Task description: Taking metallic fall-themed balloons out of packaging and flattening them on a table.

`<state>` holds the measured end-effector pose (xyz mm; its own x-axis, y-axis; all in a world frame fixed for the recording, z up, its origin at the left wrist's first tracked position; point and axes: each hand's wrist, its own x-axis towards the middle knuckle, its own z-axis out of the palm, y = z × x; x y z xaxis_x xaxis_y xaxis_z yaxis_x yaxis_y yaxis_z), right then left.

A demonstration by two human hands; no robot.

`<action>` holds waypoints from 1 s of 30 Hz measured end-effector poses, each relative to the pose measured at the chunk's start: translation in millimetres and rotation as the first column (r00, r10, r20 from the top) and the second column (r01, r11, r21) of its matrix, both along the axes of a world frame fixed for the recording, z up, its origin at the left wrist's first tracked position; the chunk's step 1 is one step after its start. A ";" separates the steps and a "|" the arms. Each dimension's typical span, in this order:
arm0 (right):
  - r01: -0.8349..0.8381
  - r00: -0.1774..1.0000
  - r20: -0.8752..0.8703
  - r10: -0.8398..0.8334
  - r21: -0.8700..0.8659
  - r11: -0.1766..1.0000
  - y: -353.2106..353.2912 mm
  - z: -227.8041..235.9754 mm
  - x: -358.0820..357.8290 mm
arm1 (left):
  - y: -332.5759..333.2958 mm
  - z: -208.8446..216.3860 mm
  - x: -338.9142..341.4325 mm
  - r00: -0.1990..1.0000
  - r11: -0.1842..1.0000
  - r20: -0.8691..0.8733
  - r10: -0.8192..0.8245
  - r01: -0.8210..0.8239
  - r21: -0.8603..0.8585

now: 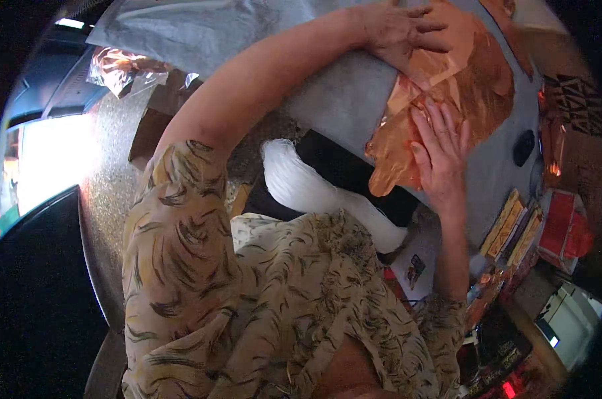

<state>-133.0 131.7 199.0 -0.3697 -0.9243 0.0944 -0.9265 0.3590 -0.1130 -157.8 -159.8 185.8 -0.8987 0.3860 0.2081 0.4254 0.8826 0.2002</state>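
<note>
A crumpled sheet of copper-coloured foil [487, 80] lies on a grey tabletop [334, 100], and its near end hangs over the table's edge. My left hand [404, 36] reaches across from the left and rests on the far part of the foil, palm down with fingers spread. Closer to me, my right hand [444, 156] lies on the foil with its fingers stretched out. Nothing is gripped in either hand. Below the table edge, a skein of white thread [294, 179] lies across black cloth [331, 156], close to my body.
Grey sheeting [181, 33] covers the far left. Shiny wrapping [118, 66] sits beside it. To the right are a dark oval object [523, 147], several narrow boxes [511, 226] and a red package [561, 229]. A white machine [570, 319] stands at lower right.
</note>
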 end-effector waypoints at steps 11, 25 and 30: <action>-0.004 1.000 -0.020 0.004 0.014 1.000 2.7 1.7 -4.1 | 3.0 13.6 3.1 0.998 1.000 0.066 -0.003 0.005 -0.027; -0.050 0.995 0.083 0.062 -0.136 0.989 -11.7 10.8 5.5 | 9.1 -1.8 2.4 0.995 0.988 -0.078 0.069 -0.079 -0.132; -0.126 0.988 0.071 0.135 -0.122 0.985 -30.7 13.6 4.2 | 8.4 -16.8 -3.9 0.969 0.986 -0.235 0.079 -0.111 -0.125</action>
